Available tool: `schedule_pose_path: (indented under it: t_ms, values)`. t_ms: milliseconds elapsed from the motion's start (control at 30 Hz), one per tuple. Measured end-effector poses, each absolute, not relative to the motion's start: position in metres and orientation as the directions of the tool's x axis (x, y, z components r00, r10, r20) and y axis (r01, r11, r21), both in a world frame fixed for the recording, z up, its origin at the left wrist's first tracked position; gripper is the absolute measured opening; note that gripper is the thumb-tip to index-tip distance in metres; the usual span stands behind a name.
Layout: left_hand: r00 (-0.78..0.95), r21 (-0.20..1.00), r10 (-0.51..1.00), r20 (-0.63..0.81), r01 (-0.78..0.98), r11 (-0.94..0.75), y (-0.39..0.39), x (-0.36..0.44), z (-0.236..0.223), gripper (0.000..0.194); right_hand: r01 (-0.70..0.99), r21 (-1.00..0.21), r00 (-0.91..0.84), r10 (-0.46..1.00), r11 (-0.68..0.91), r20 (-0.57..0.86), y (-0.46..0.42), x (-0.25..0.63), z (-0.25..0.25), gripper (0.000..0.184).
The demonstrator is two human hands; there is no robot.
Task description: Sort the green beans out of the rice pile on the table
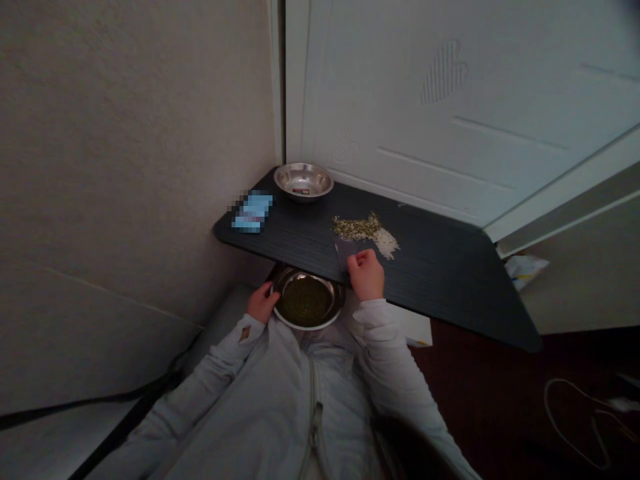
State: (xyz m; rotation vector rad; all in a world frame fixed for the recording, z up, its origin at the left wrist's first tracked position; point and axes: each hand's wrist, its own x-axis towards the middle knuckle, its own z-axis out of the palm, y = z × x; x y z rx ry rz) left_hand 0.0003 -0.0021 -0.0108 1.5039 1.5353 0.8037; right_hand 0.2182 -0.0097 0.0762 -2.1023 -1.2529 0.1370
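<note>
My left hand point(262, 304) grips the rim of a steel bowl point(309, 326), thumb over the edge. The bowl sits at my lap, just below the table's near edge, with many small green beans point(305, 300) in it. Above that edge my right hand point(367, 275) is closed on a thin, see-through plastic piece point(345, 252), which lies against the tabletop. Right beyond it is a loose pile of green beans point(357, 228), touching a patch of white grains point(387, 244) on its right side.
A second steel bowl point(303, 171) with a small dark label inside stands at the table's back left. Beside it lies a blurred-out light blue object point(253, 212). The black table point(450, 267) meets a white door point(400, 100). A white cable point(575, 383) lies at lower right.
</note>
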Motion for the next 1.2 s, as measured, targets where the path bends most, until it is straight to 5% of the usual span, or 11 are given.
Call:
schedule_pose_path:
  t_ms: [667, 933, 1200]
  values:
    - [0.044, 0.896, 0.989, -0.138, 0.432, 0.105, -0.003, 0.001, -0.009, 0.038, 0.672, -0.612, 0.681, 0.674, -0.418, 0.287, -0.037, 0.291, 0.076, 0.014]
    - [0.037, 0.894, 0.990, -0.134, 0.435, 0.105, -0.001, 0.000, -0.015, 0.038, 0.626, -0.758, 0.664, 0.636, -0.184, 0.393, -0.024, 0.307, 0.073, 0.018]
    - [0.036, 0.897, 0.991, -0.127, 0.430, 0.100, 0.000, 0.001, -0.017, 0.038, 0.657, -0.754, 0.524, 0.706, 0.020, 0.476, 0.015, 0.292, 0.084, 0.019]
